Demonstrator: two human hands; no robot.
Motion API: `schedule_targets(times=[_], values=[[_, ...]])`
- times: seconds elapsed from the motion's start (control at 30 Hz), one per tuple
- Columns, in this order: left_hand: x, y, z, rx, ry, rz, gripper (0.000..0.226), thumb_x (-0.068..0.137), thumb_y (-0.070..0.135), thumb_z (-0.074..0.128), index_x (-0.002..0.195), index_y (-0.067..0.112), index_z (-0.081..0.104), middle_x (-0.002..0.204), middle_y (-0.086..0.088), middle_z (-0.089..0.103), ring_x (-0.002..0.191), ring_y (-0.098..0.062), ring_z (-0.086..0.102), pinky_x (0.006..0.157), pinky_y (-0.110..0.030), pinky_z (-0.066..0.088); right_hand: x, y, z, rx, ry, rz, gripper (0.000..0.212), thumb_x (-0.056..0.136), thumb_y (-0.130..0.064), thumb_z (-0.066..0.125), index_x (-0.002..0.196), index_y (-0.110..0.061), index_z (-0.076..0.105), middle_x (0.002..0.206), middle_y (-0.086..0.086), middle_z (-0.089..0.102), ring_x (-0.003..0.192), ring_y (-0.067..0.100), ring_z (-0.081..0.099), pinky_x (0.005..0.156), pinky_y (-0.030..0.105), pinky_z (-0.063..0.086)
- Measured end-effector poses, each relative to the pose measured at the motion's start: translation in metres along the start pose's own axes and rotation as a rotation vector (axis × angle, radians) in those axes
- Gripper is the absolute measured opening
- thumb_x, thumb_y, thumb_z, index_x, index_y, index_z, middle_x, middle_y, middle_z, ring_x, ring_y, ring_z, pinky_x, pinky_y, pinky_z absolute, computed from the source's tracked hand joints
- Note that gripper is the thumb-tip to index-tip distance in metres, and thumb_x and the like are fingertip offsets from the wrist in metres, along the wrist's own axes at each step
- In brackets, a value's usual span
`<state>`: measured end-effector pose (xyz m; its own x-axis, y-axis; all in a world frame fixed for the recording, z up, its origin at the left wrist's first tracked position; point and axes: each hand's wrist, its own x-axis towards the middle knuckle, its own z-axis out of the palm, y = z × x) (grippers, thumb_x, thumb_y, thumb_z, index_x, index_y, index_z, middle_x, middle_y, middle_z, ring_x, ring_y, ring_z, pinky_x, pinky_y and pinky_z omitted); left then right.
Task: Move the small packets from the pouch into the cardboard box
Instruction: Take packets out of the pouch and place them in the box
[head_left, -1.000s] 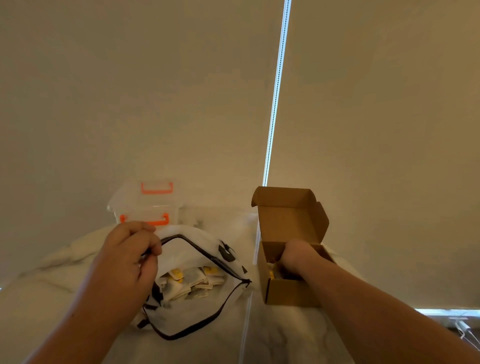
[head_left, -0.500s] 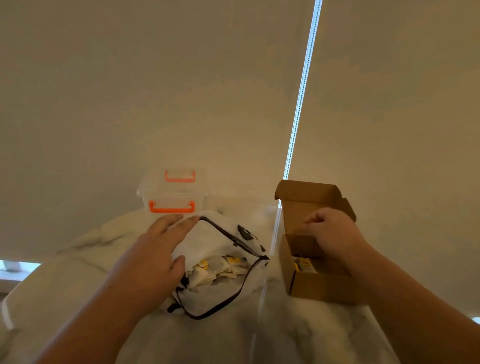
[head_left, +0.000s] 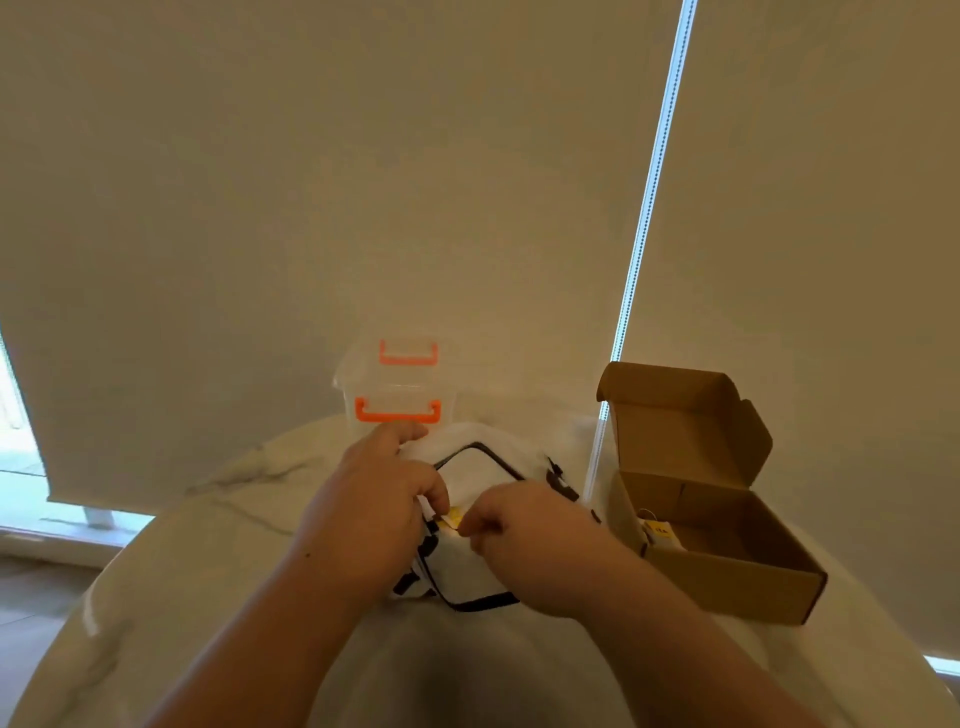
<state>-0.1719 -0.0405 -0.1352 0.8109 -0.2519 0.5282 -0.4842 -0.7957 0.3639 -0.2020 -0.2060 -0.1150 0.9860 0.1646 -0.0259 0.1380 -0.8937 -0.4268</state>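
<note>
A white pouch with a black zip edge lies open on the marble table, mostly covered by both hands. My left hand grips the pouch's left rim. My right hand is over the pouch mouth, its fingers curled and pinching a small white-and-yellow packet. The other packets in the pouch are hidden. To the right stands the brown cardboard box with its lid flipped up; a packet lies inside at its left wall.
A clear plastic container with orange handles stands just behind the pouch. The round marble table curves away on the left and right. Beige roller blinds hang close behind, a beaded cord dropping between pouch and box.
My right hand left the cardboard box and came left to the pouch mouth, where it now pinches a packet. My left hand took hold of the pouch rim again. The view shifted left.
</note>
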Motion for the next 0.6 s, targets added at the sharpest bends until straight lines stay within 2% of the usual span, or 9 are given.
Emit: schedule_targets(times=[0.07,0.13,0.2,0.27,0.33,0.37,0.43,0.5,0.6], values=[[0.001,-0.003,0.001,0.03,-0.062,-0.099,0.037,0.082,0.01,0.059,0.101,0.04,0.07,0.145,0.008,0.037,0.127,-0.014,0.039,0.097,-0.024,0.04,0.028,0.009,0.008,-0.138,-0.104,0.094,0.038,0.097,-0.011,0.05,0.13,-0.024,0.061,0.13,0.002,0.06,0.113,0.022,0.059,0.099,0.036,0.05],[0.003,-0.003,0.003,0.13,-0.086,-0.099,0.041,0.086,0.014,0.054,0.117,0.037,0.066,0.144,0.011,0.038,0.127,-0.016,0.036,0.103,-0.028,0.038,0.05,0.015,0.012,-0.235,-0.218,0.217,0.04,0.096,-0.011,0.052,0.136,-0.015,0.056,0.137,0.009,0.054,0.121,0.028,0.054,0.104,0.041,0.045],[0.002,-0.001,0.005,0.148,-0.085,-0.097,0.044,0.087,0.014,0.049,0.124,0.034,0.061,0.14,0.01,0.04,0.122,-0.016,0.035,0.102,-0.029,0.039,0.06,0.024,0.021,-0.277,-0.214,0.309,0.035,0.095,-0.015,0.056,0.129,-0.013,0.058,0.132,0.011,0.057,0.117,0.029,0.056,0.1,0.042,0.047],[0.0,0.001,0.007,0.164,-0.094,-0.071,0.051,0.084,0.013,0.05,0.131,0.032,0.051,0.139,0.01,0.035,0.119,-0.017,0.033,0.101,-0.029,0.04,0.063,0.031,0.031,-0.256,-0.113,0.341,0.027,0.091,-0.022,0.057,0.116,-0.017,0.064,0.116,0.007,0.064,0.102,0.028,0.061,0.087,0.041,0.05],[-0.003,0.002,0.008,0.162,-0.118,-0.079,0.066,0.081,0.012,0.052,0.139,0.038,0.036,0.14,0.01,0.029,0.118,-0.018,0.031,0.1,-0.031,0.041,0.064,0.033,0.039,-0.221,-0.068,0.332,0.028,0.089,-0.03,0.057,0.115,-0.022,0.064,0.104,0.002,0.063,0.089,0.024,0.058,0.076,0.038,0.048],[-0.004,0.003,0.007,0.159,-0.139,-0.099,0.072,0.079,0.012,0.054,0.141,0.04,0.031,0.141,0.009,0.027,0.12,-0.02,0.032,0.1,-0.032,0.042,0.063,0.031,0.041,-0.22,-0.074,0.324,0.029,0.088,-0.033,0.058,0.115,-0.023,0.064,0.1,0.002,0.062,0.086,0.023,0.056,0.074,0.037,0.047],[-0.006,0.001,0.006,0.122,-0.188,-0.143,0.079,0.076,0.011,0.058,0.141,0.043,0.027,0.141,0.007,0.027,0.119,-0.022,0.038,0.097,-0.034,0.046,0.059,0.027,0.044,-0.141,0.036,0.262,0.026,0.088,-0.033,0.057,0.11,-0.022,0.065,0.094,0.001,0.062,0.086,0.023,0.06,0.071,0.035,0.049],[-0.008,-0.001,0.006,0.046,-0.222,-0.154,0.082,0.074,0.008,0.059,0.14,0.043,0.027,0.132,0.007,0.031,0.11,-0.02,0.048,0.09,-0.034,0.051,0.052,0.026,0.048,-0.066,0.205,0.166,0.021,0.091,-0.029,0.051,0.105,-0.019,0.064,0.096,0.002,0.065,0.089,0.023,0.064,0.073,0.036,0.054],[-0.007,-0.002,0.007,0.0,-0.206,-0.122,0.081,0.072,0.005,0.058,0.138,0.043,0.028,0.123,0.01,0.033,0.103,-0.017,0.051,0.085,-0.034,0.052,0.049,0.026,0.051,-0.073,0.277,0.135,0.022,0.094,-0.029,0.047,0.099,-0.018,0.064,0.095,0.003,0.067,0.087,0.024,0.066,0.073,0.038,0.055]])
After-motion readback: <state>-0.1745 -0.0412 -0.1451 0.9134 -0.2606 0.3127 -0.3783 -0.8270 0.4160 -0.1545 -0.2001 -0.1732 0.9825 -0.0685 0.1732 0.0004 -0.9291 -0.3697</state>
